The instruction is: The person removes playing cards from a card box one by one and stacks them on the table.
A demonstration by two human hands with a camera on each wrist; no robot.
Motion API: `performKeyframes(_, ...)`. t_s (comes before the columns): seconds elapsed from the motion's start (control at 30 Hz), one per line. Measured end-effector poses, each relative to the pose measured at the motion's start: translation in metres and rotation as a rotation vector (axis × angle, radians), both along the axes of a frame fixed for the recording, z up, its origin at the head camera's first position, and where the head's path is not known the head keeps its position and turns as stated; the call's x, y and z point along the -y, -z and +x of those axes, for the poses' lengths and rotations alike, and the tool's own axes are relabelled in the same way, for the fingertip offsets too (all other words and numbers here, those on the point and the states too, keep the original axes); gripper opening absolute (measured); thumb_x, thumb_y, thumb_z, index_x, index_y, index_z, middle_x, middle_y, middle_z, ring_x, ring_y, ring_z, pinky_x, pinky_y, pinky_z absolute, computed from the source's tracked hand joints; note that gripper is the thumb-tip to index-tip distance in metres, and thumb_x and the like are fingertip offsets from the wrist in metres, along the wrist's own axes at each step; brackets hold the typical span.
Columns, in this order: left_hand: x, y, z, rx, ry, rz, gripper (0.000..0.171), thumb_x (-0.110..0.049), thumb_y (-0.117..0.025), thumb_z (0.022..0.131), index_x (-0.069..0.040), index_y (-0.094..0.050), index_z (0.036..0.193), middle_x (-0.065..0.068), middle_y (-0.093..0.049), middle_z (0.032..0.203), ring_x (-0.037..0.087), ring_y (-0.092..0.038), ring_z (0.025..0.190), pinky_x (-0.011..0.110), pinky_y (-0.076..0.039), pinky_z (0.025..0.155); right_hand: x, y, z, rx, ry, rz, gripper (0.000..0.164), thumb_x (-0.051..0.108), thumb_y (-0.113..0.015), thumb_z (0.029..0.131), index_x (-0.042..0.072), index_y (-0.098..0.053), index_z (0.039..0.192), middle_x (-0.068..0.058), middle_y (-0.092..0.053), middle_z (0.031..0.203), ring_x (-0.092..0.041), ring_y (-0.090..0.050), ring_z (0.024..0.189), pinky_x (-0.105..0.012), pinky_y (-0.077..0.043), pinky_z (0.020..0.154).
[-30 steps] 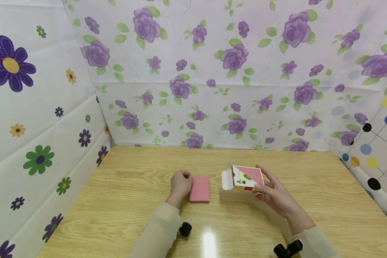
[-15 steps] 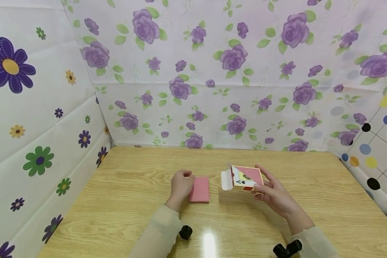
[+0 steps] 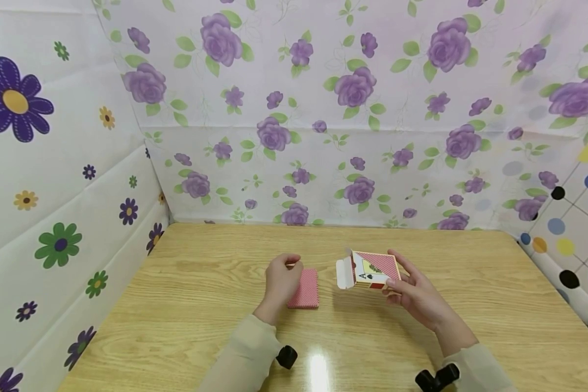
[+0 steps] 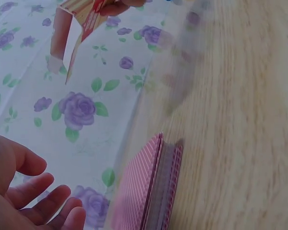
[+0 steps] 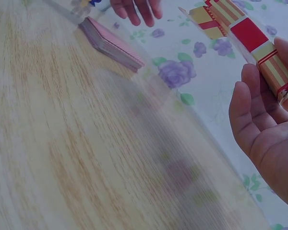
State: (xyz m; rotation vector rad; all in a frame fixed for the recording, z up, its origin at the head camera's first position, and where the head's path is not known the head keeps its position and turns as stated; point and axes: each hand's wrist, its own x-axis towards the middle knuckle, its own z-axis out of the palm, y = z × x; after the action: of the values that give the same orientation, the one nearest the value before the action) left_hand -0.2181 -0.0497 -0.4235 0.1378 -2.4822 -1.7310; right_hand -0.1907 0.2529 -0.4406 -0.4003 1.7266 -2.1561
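A deck of red-patterned playing cards (image 3: 307, 293) lies face down on the wooden table. Over its upper left part hovers my left hand (image 3: 281, 283), fingers loosely bent; the left wrist view shows a gap between these fingers (image 4: 45, 203) and the deck (image 4: 140, 187), with nothing held. To the right, my right hand (image 3: 423, 305) grips a playing card box (image 3: 383, 265) by its far end, thumb on the front and fingers behind. The box, showing an ace of spades, is raised above the table, tilted, its white end flap (image 3: 344, 273) open toward the deck.
The wooden table (image 3: 176, 316) reaches back to a cloth wall with purple roses (image 3: 274, 133). A flower-printed cloth (image 3: 59, 242) stands at the left and a dotted cloth (image 3: 564, 246) at the right.
My left hand has lifted off the deck's left edge and shifted slightly right, now covering more of it in the head view. My right hand keeps the box almost still.
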Motion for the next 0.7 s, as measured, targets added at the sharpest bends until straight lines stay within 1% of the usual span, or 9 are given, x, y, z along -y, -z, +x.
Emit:
performKeyframes(0.23, -0.006, -0.007, 0.005, -0.036, 0.033, 0.029, 0.02, -0.012, -0.057, 0.089, -0.006, -0.068, 0.104, 0.009, -0.066, 0.104, 0.02, -0.057, 0.093, 0.029, -0.05, 0.074, -0.001, 0.001, 0.0, 0.006, 0.004, 0.004, 0.074, 0.005, -0.046, 0.098, 0.029, -0.003, 0.153, 0.002, -0.063, 0.108, -0.013, -0.064, 0.088, -0.031, -0.054, 0.079)
performKeyframes(0.4, -0.011, -0.01, 0.008, -0.052, 0.065, 0.036, 0.02, -0.011, -0.056, 0.089, -0.004, -0.067, 0.104, 0.011, -0.066, 0.104, 0.021, -0.056, 0.092, 0.029, -0.049, 0.075, -0.002, 0.002, 0.0, 0.005, 0.001, 0.003, 0.074, 0.005, -0.046, 0.098, 0.029, -0.002, 0.153, 0.001, -0.062, 0.11, -0.014, -0.064, 0.086, -0.031, -0.054, 0.079)
performKeyframes(0.6, -0.014, -0.012, 0.01, -0.07, 0.107, 0.049, 0.02, -0.011, -0.056, 0.09, -0.003, -0.067, 0.104, 0.011, -0.066, 0.105, 0.02, -0.056, 0.092, 0.029, -0.048, 0.077, -0.002, 0.002, 0.0, 0.007, 0.004, 0.003, 0.075, 0.005, -0.046, 0.098, 0.029, -0.001, 0.153, 0.002, -0.062, 0.112, -0.013, -0.064, 0.086, -0.031, -0.055, 0.079)
performKeyframes(0.7, -0.015, -0.012, 0.01, -0.078, 0.12, 0.057, 0.02, -0.012, -0.056, 0.09, -0.004, -0.067, 0.104, 0.01, -0.066, 0.104, 0.019, -0.056, 0.091, 0.028, -0.048, 0.077, -0.002, 0.003, 0.0, 0.009, 0.009, 0.006, 0.074, 0.004, -0.046, 0.098, 0.029, -0.002, 0.153, 0.001, -0.063, 0.11, -0.013, -0.064, 0.087, -0.031, -0.055, 0.079)
